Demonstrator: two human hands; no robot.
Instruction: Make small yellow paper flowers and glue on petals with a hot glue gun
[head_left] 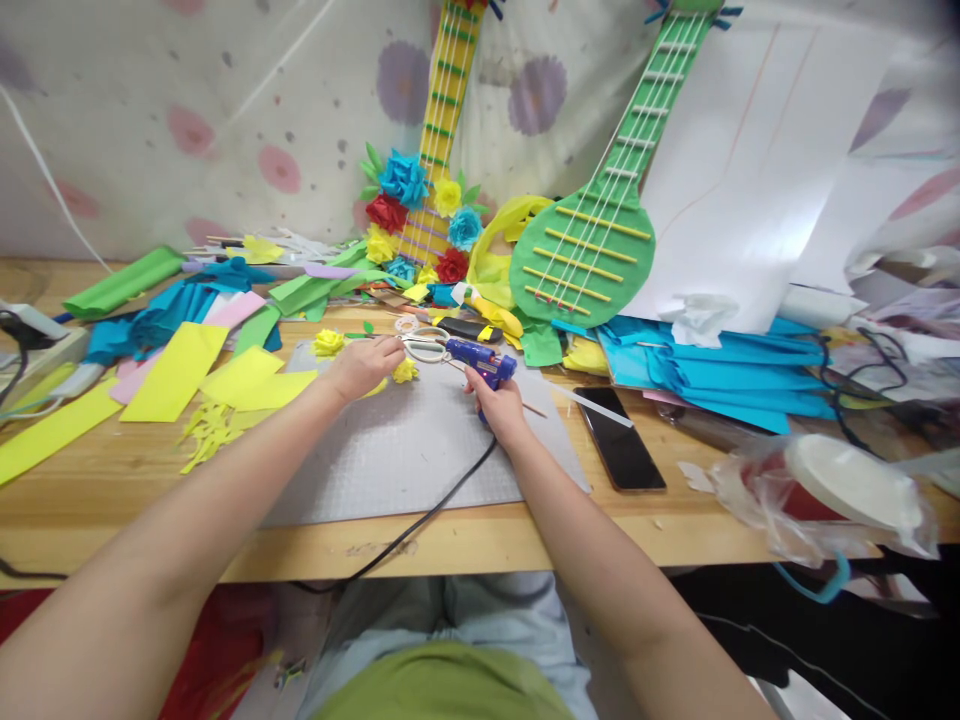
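My right hand [499,408] is closed around the handle of a blue glue gun [480,362], whose nozzle points left and whose black cord [420,525] trails off the table's front edge. My left hand [365,365] is closed on a small yellow paper flower [405,371] on the grey cutting mat [405,450]. The gun's nozzle sits just right of that flower. Another yellow paper flower [328,343] lies at the mat's far left corner. White-handled scissors [424,343] lie just beyond my hands.
Yellow paper sheets [176,372] and blue and green scraps cover the left of the wooden table. A black phone [619,450] lies right of the mat. Two paper guitars [592,250] lean on the wall, beside blue paper stacks [720,370] and a bagged white roll [847,485].
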